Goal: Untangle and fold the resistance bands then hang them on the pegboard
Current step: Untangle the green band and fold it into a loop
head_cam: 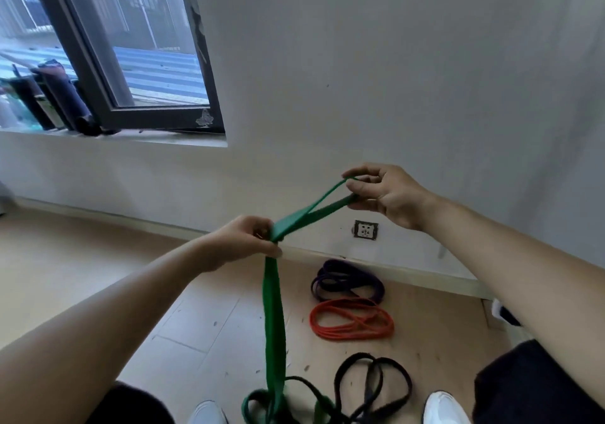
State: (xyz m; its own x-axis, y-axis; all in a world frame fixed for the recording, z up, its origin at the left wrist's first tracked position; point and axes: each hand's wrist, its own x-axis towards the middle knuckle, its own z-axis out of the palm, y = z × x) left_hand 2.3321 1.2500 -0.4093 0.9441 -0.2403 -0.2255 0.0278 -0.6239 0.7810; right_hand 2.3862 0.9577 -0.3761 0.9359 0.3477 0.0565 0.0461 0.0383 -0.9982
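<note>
A wide green resistance band (274,318) hangs from my left hand (244,240), which pinches it in front of me. Its upper loop runs up and right to my right hand (381,194), whose fingers grip the loop's end. The band's lower part reaches the floor and mixes with a black band (371,382) between my shoes. A purple band (347,281) lies coiled by the skirting board, and an orange-red band (352,322) lies coiled just in front of it. No pegboard shows; a dark object is cut off at the top edge.
A grey wall (393,79) faces me with a socket (366,229) low down. A window (131,47) with dark rolled mats (62,96) on its sill is at the upper left. My white shoes (445,407) stand on the wooden floor.
</note>
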